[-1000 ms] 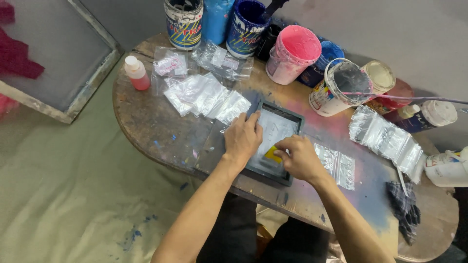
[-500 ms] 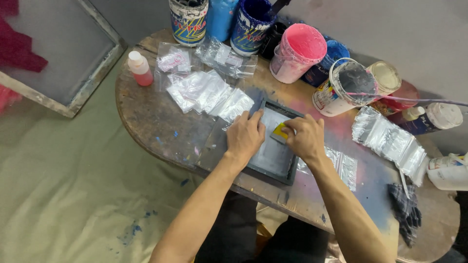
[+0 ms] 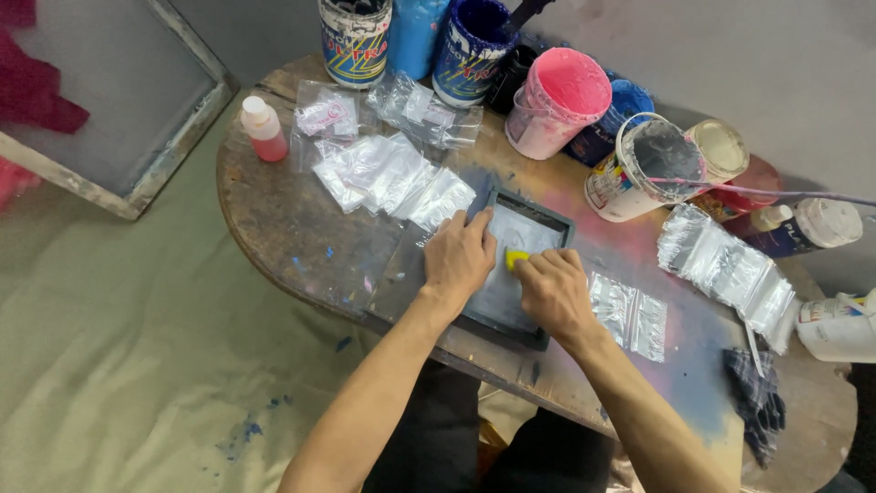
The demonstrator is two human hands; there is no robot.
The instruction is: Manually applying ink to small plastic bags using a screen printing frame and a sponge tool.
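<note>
My left hand (image 3: 459, 258) presses flat on the small dark screen frame (image 3: 511, 269) on the counter (image 3: 274, 219). My right hand (image 3: 552, 290) pinches a small yellow squeegee (image 3: 516, 258). The frame looks stiff and light; hold its edges.

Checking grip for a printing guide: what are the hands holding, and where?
The right hand grips a small yellow squeegee from above, covering most of it. The left hand presses flat on the dark screen frame, gripping nothing.
</note>
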